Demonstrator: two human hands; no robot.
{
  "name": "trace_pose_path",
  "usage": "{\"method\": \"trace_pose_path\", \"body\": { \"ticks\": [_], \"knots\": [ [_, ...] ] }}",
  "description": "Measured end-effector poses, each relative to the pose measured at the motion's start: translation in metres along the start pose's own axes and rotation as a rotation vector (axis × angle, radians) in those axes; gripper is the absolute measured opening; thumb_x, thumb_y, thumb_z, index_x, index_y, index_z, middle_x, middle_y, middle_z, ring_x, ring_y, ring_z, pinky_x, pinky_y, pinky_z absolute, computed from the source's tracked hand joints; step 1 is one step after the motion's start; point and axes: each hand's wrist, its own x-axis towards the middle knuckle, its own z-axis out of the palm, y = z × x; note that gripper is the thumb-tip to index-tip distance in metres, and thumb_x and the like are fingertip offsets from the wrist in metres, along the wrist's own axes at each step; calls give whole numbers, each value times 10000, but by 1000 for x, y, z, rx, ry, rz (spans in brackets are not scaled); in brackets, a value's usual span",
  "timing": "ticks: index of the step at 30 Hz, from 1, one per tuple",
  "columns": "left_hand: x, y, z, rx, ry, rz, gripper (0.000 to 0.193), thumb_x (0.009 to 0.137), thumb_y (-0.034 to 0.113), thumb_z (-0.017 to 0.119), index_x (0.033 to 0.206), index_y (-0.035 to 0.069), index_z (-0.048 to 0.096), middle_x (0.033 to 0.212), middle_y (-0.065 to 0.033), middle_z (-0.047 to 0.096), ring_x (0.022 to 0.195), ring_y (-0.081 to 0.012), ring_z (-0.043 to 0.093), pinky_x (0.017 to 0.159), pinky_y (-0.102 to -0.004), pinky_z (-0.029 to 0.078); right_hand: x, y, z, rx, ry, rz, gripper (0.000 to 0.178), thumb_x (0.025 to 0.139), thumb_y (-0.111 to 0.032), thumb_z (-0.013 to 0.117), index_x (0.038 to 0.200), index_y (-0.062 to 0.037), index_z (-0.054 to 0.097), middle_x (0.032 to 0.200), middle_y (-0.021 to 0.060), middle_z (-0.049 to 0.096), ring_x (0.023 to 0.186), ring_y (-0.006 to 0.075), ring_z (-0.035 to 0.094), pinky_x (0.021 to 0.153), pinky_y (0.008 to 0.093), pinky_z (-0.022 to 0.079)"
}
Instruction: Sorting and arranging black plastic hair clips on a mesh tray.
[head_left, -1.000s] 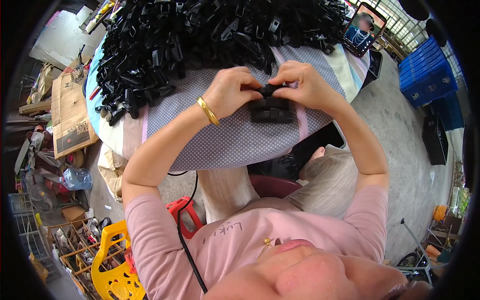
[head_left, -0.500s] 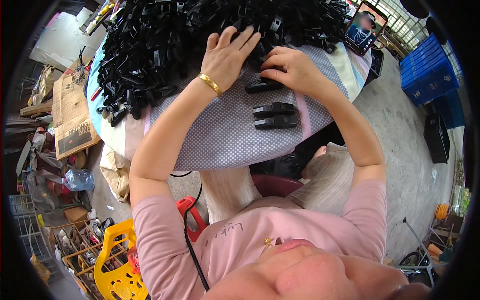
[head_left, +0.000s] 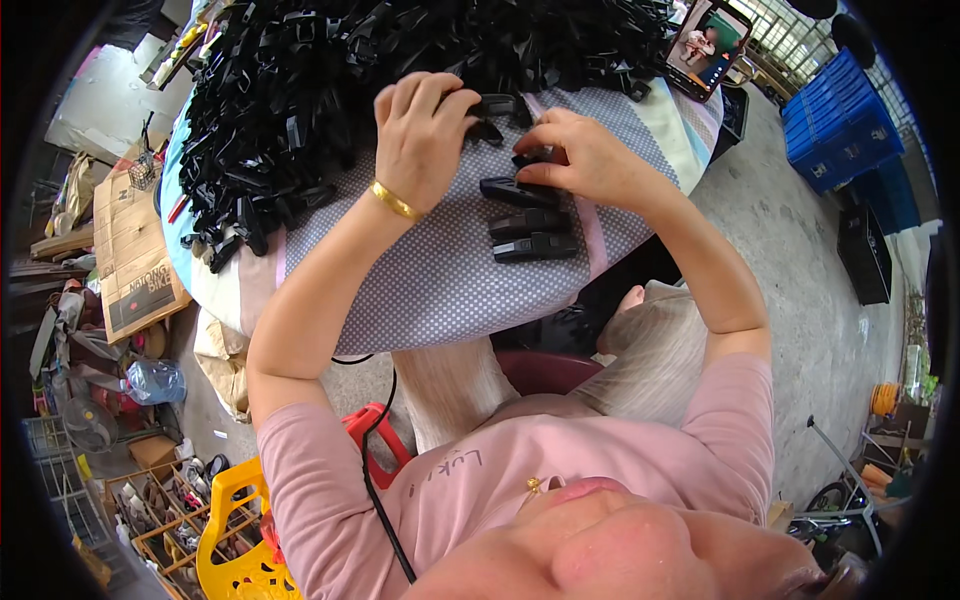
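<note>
Several small black plastic pieces, buckle-like or clip-like, form a big pile (head_left: 290, 110) on the far side of the cloth-covered table (head_left: 420, 290). My left hand (head_left: 418, 140), wearing a gold bangle, is at the pile's near edge with curled fingers. A black piece (head_left: 486, 132) shows at its fingertips, partly hidden. My right hand (head_left: 580, 160) is closed, thumb and fingers around a dark piece (head_left: 538, 156) that they mostly cover. Just below it lies a black piece (head_left: 520, 192). Two more, an upper one (head_left: 530, 221) and a lower one (head_left: 535, 248), lie side by side nearer me.
A phone (head_left: 708, 48) with a lit screen leans at the table's far right. Blue crates (head_left: 840, 120) stand on the floor to the right. At left are a cardboard box (head_left: 140, 260) and a yellow plastic chair (head_left: 235, 530). A black cable hangs beside my left arm.
My left hand has drawn back from the pile, its spread fingers now curled. My right hand has closed around a dark piece above the laid-out ones. The view has shifted slightly.
</note>
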Motion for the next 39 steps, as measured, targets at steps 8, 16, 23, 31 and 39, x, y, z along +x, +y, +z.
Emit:
{"method": "trace_pose_path", "body": {
  "ticks": [8,16,23,31,39],
  "knots": [
    [-6,36,-22,-715,-386,-510,186,813,58,645,980,5,583,894,-144,648,803,-286,641,707,-324,511,-21,7,-5,57,-43,-40,218,755,-128,687,914,17,649,873,118,573,825,278,572,712,339,459],
    [-7,33,-27,-953,-684,-501,200,838,127,642,985,2,588,904,-146,666,808,-248,659,738,-312,514,-33,1,-15,5,-31,43,219,734,-58,654,941,10,633,903,121,613,852,285,588,738,347,477],
    [-8,27,-22,-651,-554,-295,179,785,124,666,935,29,636,872,-120,628,821,-275,618,738,-343,495,-31,12,-6,-293,209,-53,252,756,-82,662,996,-12,634,933,126,651,884,300,594,771,365,479],
    [-17,33,-13,-503,-441,-258,183,753,131,692,924,71,669,873,-103,593,866,-275,573,771,-356,472,-34,11,-11,-327,94,-125,282,819,-106,629,1092,-38,625,1003,120,609,848,296,578,747,361,474],
    [-15,28,-17,-646,-546,-371,236,720,155,721,921,41,674,881,-114,597,882,-280,586,784,-356,477,-26,-14,2,122,159,6,217,887,-103,578,1087,-32,623,816,105,606,720,219,571,668,306,460]
  ]
}}
